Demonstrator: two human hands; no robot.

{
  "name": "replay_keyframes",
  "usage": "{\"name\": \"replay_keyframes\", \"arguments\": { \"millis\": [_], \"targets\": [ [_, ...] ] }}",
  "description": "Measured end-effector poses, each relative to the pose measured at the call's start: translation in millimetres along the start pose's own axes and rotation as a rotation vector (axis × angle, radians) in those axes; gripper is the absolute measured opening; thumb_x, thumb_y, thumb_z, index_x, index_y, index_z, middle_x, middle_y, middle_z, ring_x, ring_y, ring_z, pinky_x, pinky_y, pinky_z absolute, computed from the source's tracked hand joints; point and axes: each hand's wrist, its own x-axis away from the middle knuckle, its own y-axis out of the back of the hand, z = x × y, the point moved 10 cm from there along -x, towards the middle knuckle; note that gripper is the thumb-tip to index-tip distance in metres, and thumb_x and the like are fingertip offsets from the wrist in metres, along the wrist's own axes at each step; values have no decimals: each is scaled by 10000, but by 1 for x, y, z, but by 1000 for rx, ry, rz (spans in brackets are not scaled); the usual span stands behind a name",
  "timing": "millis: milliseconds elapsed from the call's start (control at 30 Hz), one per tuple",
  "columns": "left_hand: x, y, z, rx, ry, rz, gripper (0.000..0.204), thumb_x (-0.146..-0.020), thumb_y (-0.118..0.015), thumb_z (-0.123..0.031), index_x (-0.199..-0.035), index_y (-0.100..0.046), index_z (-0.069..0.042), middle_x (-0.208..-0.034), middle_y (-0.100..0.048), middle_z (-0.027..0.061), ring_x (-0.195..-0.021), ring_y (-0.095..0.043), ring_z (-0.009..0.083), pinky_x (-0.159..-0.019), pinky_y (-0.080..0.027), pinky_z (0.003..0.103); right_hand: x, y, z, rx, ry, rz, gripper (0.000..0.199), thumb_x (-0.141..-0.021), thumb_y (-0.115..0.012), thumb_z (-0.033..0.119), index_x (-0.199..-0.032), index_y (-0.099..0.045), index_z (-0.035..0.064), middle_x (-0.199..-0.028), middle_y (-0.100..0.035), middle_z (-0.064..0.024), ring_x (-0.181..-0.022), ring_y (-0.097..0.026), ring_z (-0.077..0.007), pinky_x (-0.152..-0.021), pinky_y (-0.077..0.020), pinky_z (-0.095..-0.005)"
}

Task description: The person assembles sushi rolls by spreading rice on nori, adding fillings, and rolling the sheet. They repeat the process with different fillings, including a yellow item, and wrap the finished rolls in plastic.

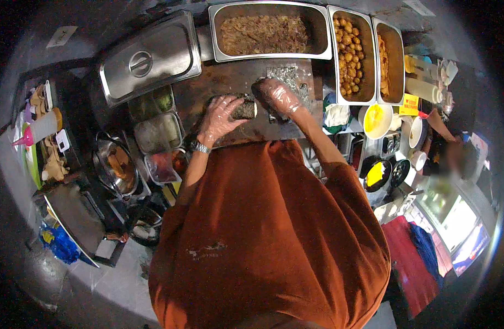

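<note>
My left hand, in a clear plastic glove, is closed over a dark roll that looks seaweed-wrapped, with a pale filling at its right end. The roll lies on a dark brown board. To its right, my right hand, also gloved, has its fingers curled over the board. Dark shapes sit at those fingertips, and I cannot make out what they grip. Beneath and beyond the right hand lies a shiny, speckled silvery sheet.
A steel pan of shredded brown food stands behind the board. Pans of small round golden pieces and orange strips stand right. Left are a steel lid and clear tubs. A white bowl and another person's arm are right.
</note>
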Motion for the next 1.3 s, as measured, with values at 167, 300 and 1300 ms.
{"name": "replay_keyframes", "arguments": {
  "millis": [167,300,1300],
  "targets": [
    [3,0,0,36,32,-17,672,-724,-883,-374,-1315,-641,-166,-1263,-634,110,-1182,-582,342,-1043,-459,471,-19,-1,10,-284,-117,8,162,-922,-666,144,-972,-749,14,-954,-727,-186,-892,-697,-386,-813,-557,-460],
    [4,0,-1,38,29,-37,679,-726,-881,-374,-1330,-639,-179,-1273,-637,108,-1191,-584,339,-1053,-454,471,-29,-31,6,-137,30,115,142,-869,-709,106,-979,-761,32,-920,-719,-184,-925,-690,-389,-817,-564,-433],
    [17,-17,13,110,171,-45,688,-742,-870,-393,-1356,-632,-196,-1353,-613,92,-1279,-542,322,-1132,-379,499,-40,-19,4,-184,-80,182,137,-846,-708,158,-945,-759,79,-892,-725,-195,-805,-720,-368,-730,-581,-467]
  ]
}}
